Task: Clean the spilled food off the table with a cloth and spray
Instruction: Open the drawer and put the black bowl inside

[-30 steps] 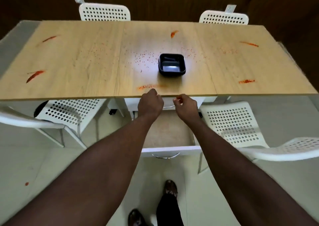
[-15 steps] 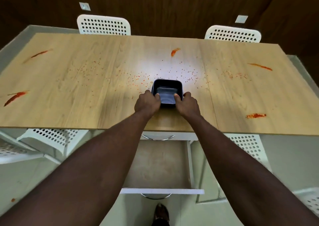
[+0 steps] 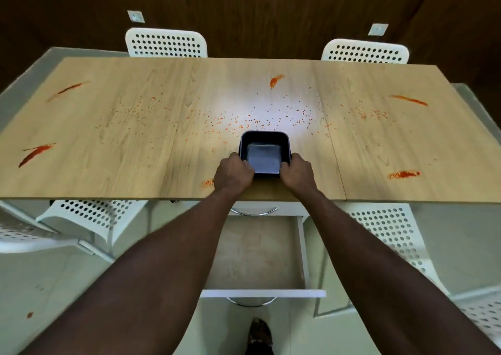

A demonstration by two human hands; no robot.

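The left hand [image 3: 233, 174] and right hand [image 3: 296, 173] each grip a near corner of a black tray [image 3: 264, 148] by the bench [image 3: 108, 164] near edge; red spilled food [image 3: 244, 122] scatters just beyond it, equally near both hands.

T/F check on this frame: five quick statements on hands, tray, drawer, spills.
1. The left hand and right hand both grip the tray. True.
2. The tray holds food. False: it looks empty.
3. The drawer is shut. False: it is pulled open.
4. Red smears mark the table. True.
5. A cloth lies on the table. False: none is in view.
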